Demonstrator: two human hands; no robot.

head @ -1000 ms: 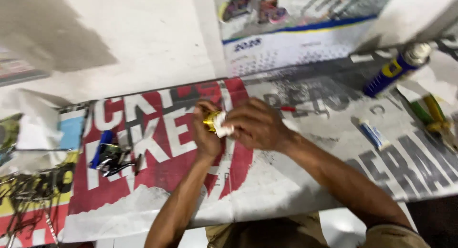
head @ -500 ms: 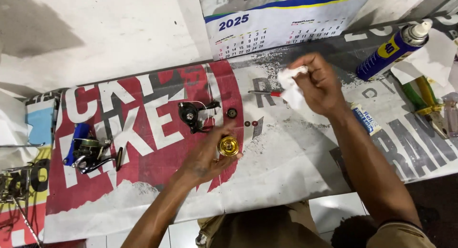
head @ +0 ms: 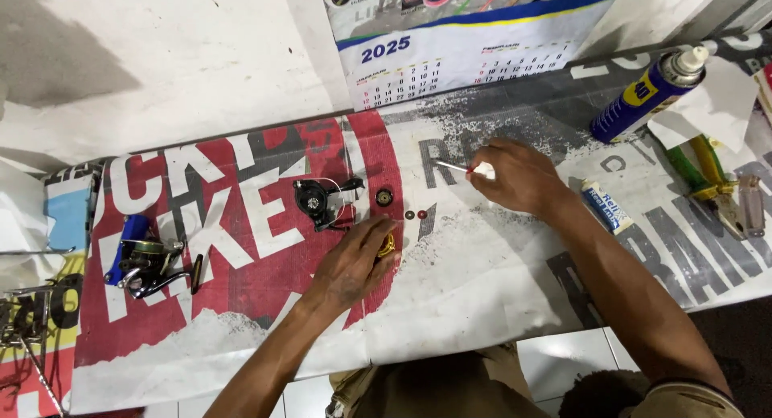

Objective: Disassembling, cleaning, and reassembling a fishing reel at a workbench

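Right hand [head: 519, 177] grip pinching white swab [head: 474, 170], left hand [head: 354, 261] cupping gold spool [head: 388, 244], blue spray can [head: 647, 92] upper right.

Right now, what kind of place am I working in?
Probably a small home repair bench for fishing reels: a stripped black reel body and loose washers lie on a printed banner, with a blue spray can and a grease tube nearby.
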